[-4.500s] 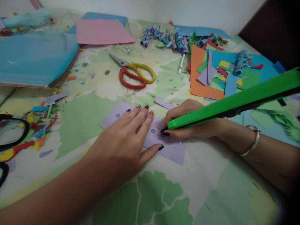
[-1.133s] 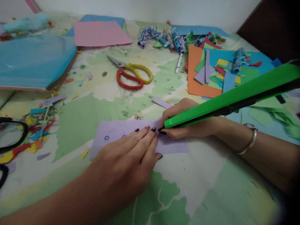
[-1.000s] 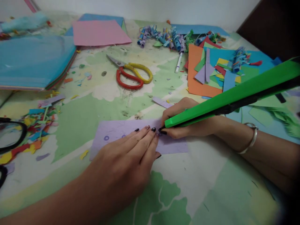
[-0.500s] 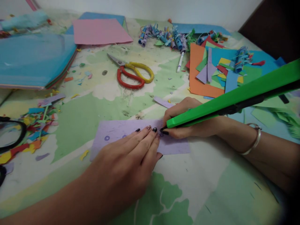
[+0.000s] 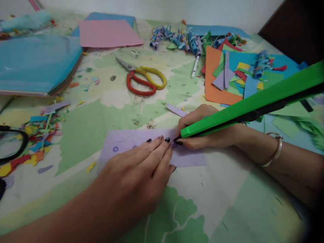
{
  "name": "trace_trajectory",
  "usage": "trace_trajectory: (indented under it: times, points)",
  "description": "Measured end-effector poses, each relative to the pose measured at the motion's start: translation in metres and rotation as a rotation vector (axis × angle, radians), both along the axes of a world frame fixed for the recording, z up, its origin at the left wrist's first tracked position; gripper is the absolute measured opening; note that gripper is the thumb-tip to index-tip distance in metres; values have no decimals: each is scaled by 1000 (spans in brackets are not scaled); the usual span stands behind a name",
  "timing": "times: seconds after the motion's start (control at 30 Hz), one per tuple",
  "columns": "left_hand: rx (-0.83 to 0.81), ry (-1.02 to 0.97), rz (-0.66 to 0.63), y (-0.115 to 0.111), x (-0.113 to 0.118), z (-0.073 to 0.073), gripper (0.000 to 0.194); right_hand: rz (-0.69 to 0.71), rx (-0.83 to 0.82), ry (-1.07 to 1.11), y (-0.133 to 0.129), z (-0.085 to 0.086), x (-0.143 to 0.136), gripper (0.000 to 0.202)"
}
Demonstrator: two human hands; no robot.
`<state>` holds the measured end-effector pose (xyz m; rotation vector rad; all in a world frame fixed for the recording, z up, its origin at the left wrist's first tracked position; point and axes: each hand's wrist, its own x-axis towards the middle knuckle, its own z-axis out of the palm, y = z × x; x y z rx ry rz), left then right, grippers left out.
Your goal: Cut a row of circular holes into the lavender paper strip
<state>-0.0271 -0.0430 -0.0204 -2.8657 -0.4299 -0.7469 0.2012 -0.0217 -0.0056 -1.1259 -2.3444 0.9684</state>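
Observation:
A sheet of purple paper (image 5: 189,158) lies flat on the patterned tablecloth, with small dark purple rings on it. My left hand (image 5: 141,168) rests across its middle, fingers stretched out and pressing it down. The fingers of my right hand (image 5: 210,135) are closed in a writing grip around a long green tool (image 5: 243,104) with a black strip along its underside. Its front end comes down to the paper by one ring, close to my left fingertips; my fingers partly hide the working tip, so its kind is unclear. A purple paper strip (image 5: 174,109) lies just beyond my right hand.
Scissors (image 5: 146,79) with red and yellow handles lie beyond the paper. Blue folders (image 5: 37,64), pink paper (image 5: 108,33) and colourful scraps (image 5: 40,135) are on the left. Fringed paper rolls (image 5: 177,38), a white marker (image 5: 194,66) and orange paper (image 5: 212,81) are at the back and right.
Almost nothing differs. The green tool and my right fingers have shifted very slightly, while my left hand stays in place on the purple paper.

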Motion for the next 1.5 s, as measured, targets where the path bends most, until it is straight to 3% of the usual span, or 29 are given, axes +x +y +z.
trace_trajectory:
  times: [0.3, 0.6, 0.93, 1.5]
  points:
    - [-5, 0, 13, -1, -1, 0, 21, 18, -22, 36, 0, -2, 0, 13]
    - [9, 16, 19, 2, 1, 0, 22, 10, 56, -19, -3, -5, -2, 9]
    - [14, 23, 25, -1, 0, 1, 22, 3, -10, 37, -2, -5, 1, 8]
    - [10, 14, 16, 0, 1, 1, 22, -57, 57, -60, -6, -5, -3, 8]
